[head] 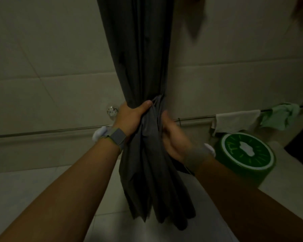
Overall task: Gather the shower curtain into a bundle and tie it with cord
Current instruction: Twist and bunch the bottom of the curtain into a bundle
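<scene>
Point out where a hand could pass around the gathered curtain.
Left of the curtain there is bare tiled wall above the left hand. Right of it, bare wall above the towel rail. It is crowded lower right: right hand, green round container, hanging cloths.

The room is dim, with a weak greenish light. The wall (47, 55) is covered with large pale tiles, and thin joints run between them. A thin metal rail (196, 117) goes along the wall. On it hang a white cloth (234, 122) and, to its right, a green cloth (280, 117). A small chrome knob (112, 110) is fixed on the wall. Below the rail stands a round green container (247, 156) with a white-rimmed lid. The floor (24, 193) has light tiles.
</scene>
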`<state>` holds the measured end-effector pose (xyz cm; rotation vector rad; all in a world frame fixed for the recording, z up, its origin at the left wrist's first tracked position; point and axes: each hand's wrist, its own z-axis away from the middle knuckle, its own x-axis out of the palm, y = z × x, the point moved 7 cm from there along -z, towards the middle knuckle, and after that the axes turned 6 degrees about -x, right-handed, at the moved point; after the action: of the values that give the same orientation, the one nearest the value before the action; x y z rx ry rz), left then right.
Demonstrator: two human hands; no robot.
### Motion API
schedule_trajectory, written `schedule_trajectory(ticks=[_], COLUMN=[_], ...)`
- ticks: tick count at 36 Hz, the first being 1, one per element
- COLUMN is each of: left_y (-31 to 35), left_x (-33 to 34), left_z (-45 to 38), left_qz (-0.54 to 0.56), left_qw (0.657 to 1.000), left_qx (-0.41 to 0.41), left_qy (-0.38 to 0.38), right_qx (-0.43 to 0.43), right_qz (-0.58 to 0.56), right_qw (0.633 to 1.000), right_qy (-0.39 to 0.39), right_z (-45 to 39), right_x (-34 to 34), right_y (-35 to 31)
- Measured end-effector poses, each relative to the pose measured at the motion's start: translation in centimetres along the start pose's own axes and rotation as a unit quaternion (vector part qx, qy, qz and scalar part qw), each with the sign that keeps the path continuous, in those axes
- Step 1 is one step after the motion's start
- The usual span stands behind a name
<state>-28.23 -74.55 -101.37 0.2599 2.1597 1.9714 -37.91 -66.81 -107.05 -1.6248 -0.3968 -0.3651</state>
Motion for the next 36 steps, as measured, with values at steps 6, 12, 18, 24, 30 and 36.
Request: schedule_trajectory(ticks=[6, 12, 18, 24, 30, 36], left_y=[-0.2, -1.4, -0.6, -4.3, -14.9, -17.6], left_x=[1.5, 4.5, 5.9, 3.3, 3.0, 2.0], left_z=[0.2, 1.4, 2.3, 5.2, 12.5, 12.9], left_qz=[0.023, 0.164, 0.136, -0.148, -0.213, -0.227], left_qw=[1.0, 0.979, 0.98, 0.971, 0.948, 0.965], left_qx=[-0.014, -0.113, -0.112, -0.05, -0.066, -0.072], left_qy=[0.009, -0.039, -0.095, -0.179, -0.228, -0.11], right_qx=[-0.07, -0.077, -0.068, -0.051, 0.036, 0.078], right_qz=[0.339, 0.291, 0.234, 0.191, 0.125, 0.11], right_qw=[0.936, 0.95, 0.963, 0.965, 0.973, 0.975], right_qy=[0.066, 0.083, 0.118, 0.173, 0.19, 0.175], right_z=[1.0, 1.7, 2.4, 3.4, 4.0, 4.8], right_x=[-2.5, -1.7, -2.1, -4.5, -2.7, 0.2], right_y=[2.3, 3.4, 3.6, 2.6, 4.3, 6.4])
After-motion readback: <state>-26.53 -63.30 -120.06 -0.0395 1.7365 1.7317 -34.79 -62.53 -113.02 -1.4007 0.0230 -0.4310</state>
